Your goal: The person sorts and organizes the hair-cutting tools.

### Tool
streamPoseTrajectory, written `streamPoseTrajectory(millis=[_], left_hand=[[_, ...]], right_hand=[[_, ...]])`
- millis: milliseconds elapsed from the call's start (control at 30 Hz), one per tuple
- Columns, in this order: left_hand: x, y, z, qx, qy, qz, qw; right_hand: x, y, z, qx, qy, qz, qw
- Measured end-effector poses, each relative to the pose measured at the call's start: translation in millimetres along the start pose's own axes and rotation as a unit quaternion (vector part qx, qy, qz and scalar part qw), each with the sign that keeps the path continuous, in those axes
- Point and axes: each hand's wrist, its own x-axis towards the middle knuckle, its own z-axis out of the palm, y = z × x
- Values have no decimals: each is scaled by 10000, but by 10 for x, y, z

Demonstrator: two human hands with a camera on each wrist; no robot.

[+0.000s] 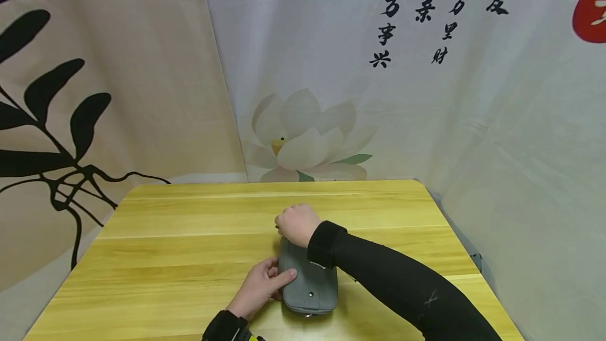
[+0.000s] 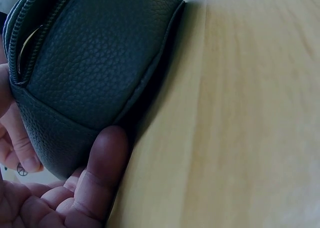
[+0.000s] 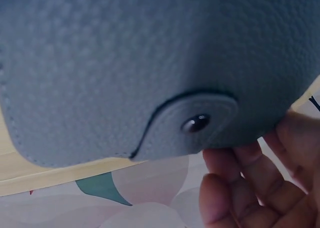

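A grey pebbled-leather zip pouch (image 1: 310,283) lies on the table, with a round metal stud (image 1: 311,294) near its close end. My left hand (image 1: 262,286) grips its left side, thumb on top and fingers along the side. In the left wrist view, the zip (image 2: 37,42) is parted at one stretch, and a thin gold-coloured edge (image 2: 29,46) shows inside. My right hand (image 1: 298,223) is at the pouch's far end with curled fingers, pinching what looks like the zip pull (image 2: 22,169). In the right wrist view, a tab with a snap (image 3: 196,123) lies beside those fingers.
The wooden table (image 1: 189,257) extends around the pouch on all sides. Behind it hangs a pale cloth backdrop (image 1: 326,67) printed with a lotus and dark characters. Another cloth side (image 1: 535,172) stands to the right.
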Motion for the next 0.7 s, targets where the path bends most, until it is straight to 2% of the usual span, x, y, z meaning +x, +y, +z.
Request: streamPoseTrajectory(millis=[500,700], left_hand=[[10,-36,-18,73,22,39,10000],[7,-37,-13,64,14,89,9999]], right_hand=[[-11,25,1,385,79,28,9992],[10,65,65,656,80,81,9978]])
